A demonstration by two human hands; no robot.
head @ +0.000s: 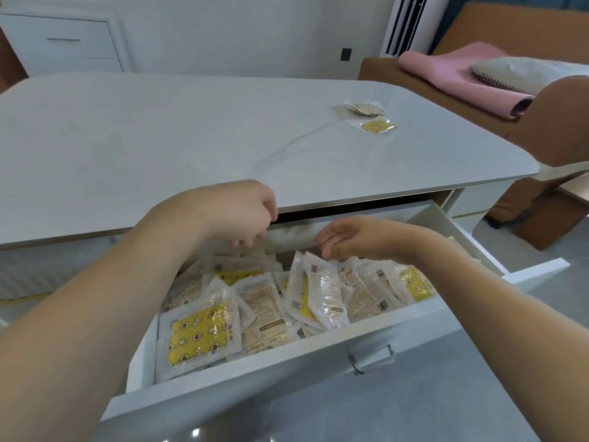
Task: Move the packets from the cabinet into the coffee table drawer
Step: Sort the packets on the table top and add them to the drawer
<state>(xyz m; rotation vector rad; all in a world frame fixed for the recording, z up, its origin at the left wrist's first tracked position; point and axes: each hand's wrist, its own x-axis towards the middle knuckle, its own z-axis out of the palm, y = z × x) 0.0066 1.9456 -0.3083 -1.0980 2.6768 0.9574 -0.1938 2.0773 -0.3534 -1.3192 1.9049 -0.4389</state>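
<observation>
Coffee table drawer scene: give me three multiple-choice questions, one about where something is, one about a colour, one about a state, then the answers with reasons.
1. Where do the loose packets outside the drawer lie?
A. on the floor
B. on the tabletop, far right
C. on the sofa

2. What colour is the star-printed packet at the drawer's front left?
A. yellow
B. blue
C. red

3. What state is the drawer in?
A. shut
B. pulled open and empty
C. pulled open, full of packets

Answers:
1 B, they rest on the white tabletop near its right end.
2 A, its printed panel is yellow behind clear wrap.
3 C, it stands out from under the table with both hands, left and right, over the heaped packets.
</observation>
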